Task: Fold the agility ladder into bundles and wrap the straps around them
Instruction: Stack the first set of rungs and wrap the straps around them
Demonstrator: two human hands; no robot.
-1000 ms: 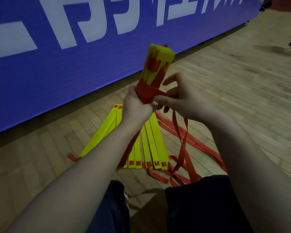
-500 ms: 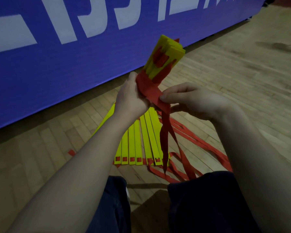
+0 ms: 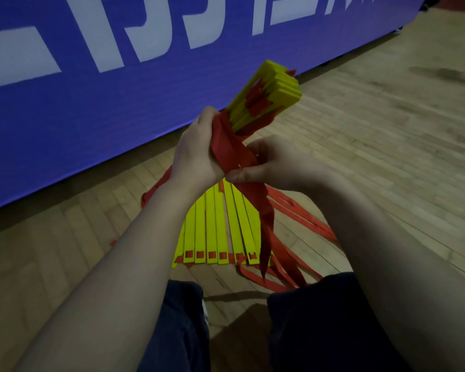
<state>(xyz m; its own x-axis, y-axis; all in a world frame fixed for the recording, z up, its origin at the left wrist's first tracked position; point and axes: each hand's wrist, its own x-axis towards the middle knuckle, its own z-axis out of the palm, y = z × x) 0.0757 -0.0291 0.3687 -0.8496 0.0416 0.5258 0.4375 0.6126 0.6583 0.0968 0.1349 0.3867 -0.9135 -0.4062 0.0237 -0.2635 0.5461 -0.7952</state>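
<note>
A bundle of yellow ladder rungs [image 3: 273,88] tilts up and to the right in front of me, with red strap wound round its lower part. My left hand [image 3: 196,153] grips that wrapped part from the left. My right hand [image 3: 273,163] pinches the red strap [image 3: 255,194] just below the bundle, and the strap's loose end hangs down to the floor. More yellow rungs [image 3: 215,226] lie side by side on the wooden floor under my hands, joined by red straps.
A blue banner wall [image 3: 118,84] with white lettering runs along the left and back. Loose red straps [image 3: 301,213] trail over the wooden floor to the right of the rungs. My knees in dark trousers [image 3: 320,326] fill the bottom edge.
The bundle has tipped further to the right. My right hand has slid down along the strap and pulled it lower and tighter against the bundle. My left hand keeps its grip.
</note>
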